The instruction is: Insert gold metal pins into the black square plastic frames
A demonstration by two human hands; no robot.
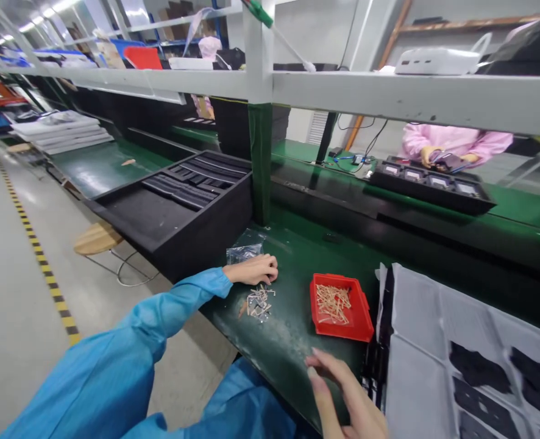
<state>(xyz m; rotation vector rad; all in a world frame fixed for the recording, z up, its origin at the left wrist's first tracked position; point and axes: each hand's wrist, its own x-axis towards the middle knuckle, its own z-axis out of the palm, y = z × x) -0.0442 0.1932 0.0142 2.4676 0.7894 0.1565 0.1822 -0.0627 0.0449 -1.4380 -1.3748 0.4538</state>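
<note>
Blue sleeves (pixel 91 384) stretched over the green tabletop (pixel 288 347). Right grip (pixel 347 393) hung open, empty, near a red tray (pixel 341 308) of pale sticks. Left grip (pixel 250 269) lay curled, hold unclear, just beside loose metal bits (pixel 258 303) and a clear bag (pixel 245 253). A careless sleeve could scatter those bits.

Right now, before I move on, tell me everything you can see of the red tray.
The red tray is a small, shallow rectangular bin, glossy like moulded plastic, with sloped walls and a narrow rim. It sits flat on the green bench, skewed to the bench edge, just left of a grey sheet. Inside lies a loose heap of thin, pale tan sticks, crossing at all angles, none over the rim. The right hand is nearby, below it in view, apparently not touching.
</note>
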